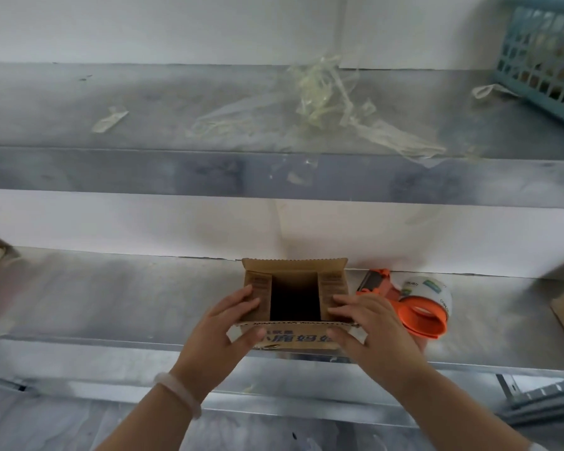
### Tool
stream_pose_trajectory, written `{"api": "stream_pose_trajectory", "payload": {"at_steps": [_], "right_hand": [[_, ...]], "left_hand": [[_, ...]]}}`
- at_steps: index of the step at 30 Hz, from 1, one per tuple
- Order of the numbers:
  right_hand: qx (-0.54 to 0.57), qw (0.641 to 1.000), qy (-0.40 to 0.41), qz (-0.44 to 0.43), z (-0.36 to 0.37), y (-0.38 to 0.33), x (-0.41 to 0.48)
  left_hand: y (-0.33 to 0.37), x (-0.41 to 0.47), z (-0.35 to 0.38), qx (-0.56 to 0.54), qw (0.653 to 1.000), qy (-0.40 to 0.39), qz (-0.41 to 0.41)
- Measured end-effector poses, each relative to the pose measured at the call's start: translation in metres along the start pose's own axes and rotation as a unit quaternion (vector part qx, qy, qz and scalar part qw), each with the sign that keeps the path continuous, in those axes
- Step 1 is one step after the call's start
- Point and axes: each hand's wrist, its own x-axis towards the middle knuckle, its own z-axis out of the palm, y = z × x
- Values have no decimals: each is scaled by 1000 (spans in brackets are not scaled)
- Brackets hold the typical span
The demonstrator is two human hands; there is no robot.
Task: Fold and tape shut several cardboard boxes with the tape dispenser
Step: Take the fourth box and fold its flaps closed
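Grey metal shelves (111, 297) against a white wall (144, 27), with a blue lattice basket (547, 53) and crumpled tape scraps (323, 96) up top.

view: a single wide-angle camera worn on the person's head.
position: above and behind the forearms, over the near edge of the lower shelf (111, 304).
facing: forward and down, toward the white wall (144, 27) behind the upper shelf (144, 102).
nearness: close; the left hand (228, 323), right hand (368, 327) and cardboard box (295, 340) sit low in the middle.
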Motion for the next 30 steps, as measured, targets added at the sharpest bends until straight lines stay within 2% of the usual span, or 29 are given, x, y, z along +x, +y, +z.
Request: {"api": "stream_pose_trajectory", "payload": {"at_steps": [2,5,9,11,14,19,23,26,30], "right_hand": [[14,1000,-1,6,0,5,7],[88,992,-45,75,-4,11,21],[129,985,19,115,-7,14,31],[142,984,-6,109,-7,19,34],[114,989,-59,77,-9,22,39],[6,999,-48,22,-10,24,31],[-20,997,-78,21,-6,30,18],[-27,997,-67,25,-2,39,7],[-59,996,-67,10,-9,38,5]], "left_hand": [[-1,5,-2,-3,1000,10,3],[9,16,-5,-8,1000,23,-7],[6,28,-1,1,999,39,-19],[-3,32,0,-45,998,27,-33],[-10,39,-4,-54,998,-29,-17],[-12,46,1,-45,997,-60,22],[-6,44,16,-23,1000,-19,10],[9,44,27,0,1000,27,-9],[16,48,34,15,999,34,-27]]}}
